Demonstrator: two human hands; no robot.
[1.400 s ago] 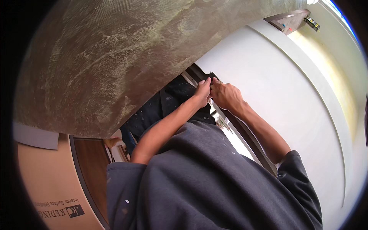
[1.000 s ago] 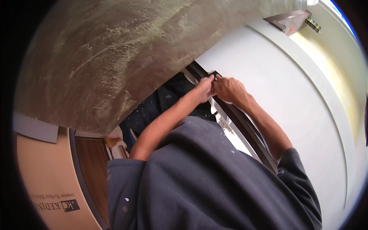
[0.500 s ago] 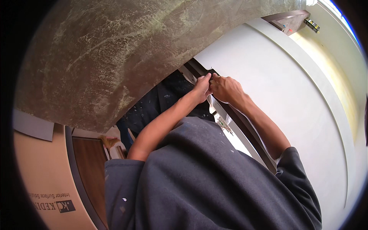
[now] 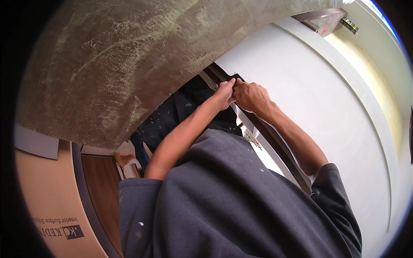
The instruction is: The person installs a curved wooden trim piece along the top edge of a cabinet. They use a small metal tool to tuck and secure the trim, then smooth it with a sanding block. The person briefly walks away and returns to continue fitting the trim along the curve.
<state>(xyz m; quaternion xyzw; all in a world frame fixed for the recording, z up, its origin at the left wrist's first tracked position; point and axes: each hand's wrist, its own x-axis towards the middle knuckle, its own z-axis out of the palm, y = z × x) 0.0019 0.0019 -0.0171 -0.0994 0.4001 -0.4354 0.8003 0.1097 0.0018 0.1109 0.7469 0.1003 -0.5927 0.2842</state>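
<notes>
My left hand (image 4: 224, 94) and my right hand (image 4: 254, 96) meet at the middle of the view, fingers bent and thumbs close together. Between and just above them pokes out a dark corner (image 4: 237, 77) of what looks like black cloth, pinched by both hands. Most of it is hidden behind the fingers. Below my left forearm hangs paint-flecked black cloth (image 4: 183, 107); whether it joins the piece in my fingers I cannot tell. A dark brown frame strip (image 4: 275, 139) runs slanting beneath my right forearm.
A large mottled brown-green panel (image 4: 107, 64) covers the upper left. On the right spreads a white wall panel (image 4: 318, 86) with a raised band. A cardboard box (image 4: 45, 185) stands at lower left beside a brown wooden surface (image 4: 99, 180). A small dark-and-yellow object (image 4: 349, 26) sits far off at upper right.
Both hands have shifted very slightly up and left, still together on the dark piece. The black cloth below my left forearm has moved a little.
</notes>
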